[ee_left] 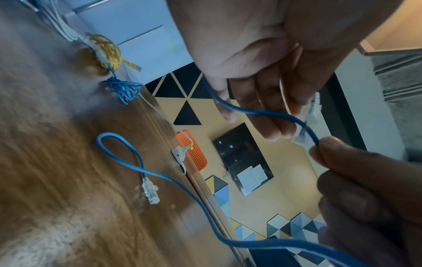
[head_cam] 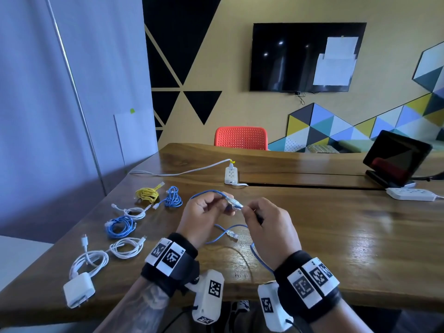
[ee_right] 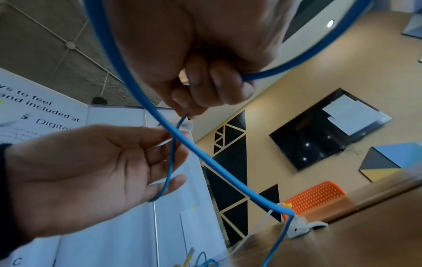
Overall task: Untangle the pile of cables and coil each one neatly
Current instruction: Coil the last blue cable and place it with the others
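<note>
2 hands pinch 1 blue cable above the table.

Left of the power strip on the bench lie, apparently, six coiled cables; behind it, a chair.

A: Count, coiled cables on table?
B: Six: two blue, one yellow, three white.
A: Uncoiled?
B: One blue cable. Power strips: two.

white wall panel: "to feel" | "included at" | possibly "Digital", cut off
</note>
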### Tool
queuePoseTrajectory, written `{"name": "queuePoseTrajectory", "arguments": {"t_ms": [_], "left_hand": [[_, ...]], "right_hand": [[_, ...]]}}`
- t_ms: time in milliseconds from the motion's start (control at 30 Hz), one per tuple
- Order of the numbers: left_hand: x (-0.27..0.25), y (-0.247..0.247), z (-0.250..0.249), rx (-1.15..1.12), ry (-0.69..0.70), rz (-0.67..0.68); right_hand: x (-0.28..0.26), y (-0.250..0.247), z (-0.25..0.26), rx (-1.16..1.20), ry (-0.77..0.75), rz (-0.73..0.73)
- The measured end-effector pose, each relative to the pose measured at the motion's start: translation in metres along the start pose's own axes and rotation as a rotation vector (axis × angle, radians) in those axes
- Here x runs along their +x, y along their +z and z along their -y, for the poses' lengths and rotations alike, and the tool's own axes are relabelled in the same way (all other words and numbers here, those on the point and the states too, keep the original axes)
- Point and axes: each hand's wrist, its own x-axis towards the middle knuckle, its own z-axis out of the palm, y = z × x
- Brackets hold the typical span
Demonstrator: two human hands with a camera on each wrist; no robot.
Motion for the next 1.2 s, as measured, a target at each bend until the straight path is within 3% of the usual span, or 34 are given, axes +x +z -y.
{"name": "queuePoseTrajectory", "arguments": {"t_ms": [167, 367, 467, 700, 900, 1033, 1200], "left_hand": [[-0.001, -0.001, -0.001, -0.044, -0.037, 0.082], [-0.003, 0.005, -0.001, -0.138, -0.121, -0.088], [-0.004, 0.008, 0.0, -0.123, -0.087, -0.106], [-0.005, -0.001, -0.001, -0.145, -0.007, 0.068], [-0.009, -0.003, -0.01, -0.139, 0.004, 0.141], [-0.007, -0.01, -0.015, 0.071, 0.047, 0.19], [-0.001, -0.018, -0.022, 0.277, 0.044, 0.371]], "right_hand": [[0.001, 0.002, 0.001, -0.053, -0.023, -0.011], [-0.001, 0.002, 0.013, -0.2, -0.122, -0.01], [0.001, 0.002, 0.016, -0.069, -0.069, -0.01], [-0.003, -0.005, 0.015, -0.015, -0.116, -0.041], [-0.005, -0.004, 0.016, -0.03, -0.217, -0.047], [-0.004, -0.008, 0.015, -0.06, -0.262, -0.028], [0.0, -0.017, 0.011, -0.114, -0.364, 0.069]]}}
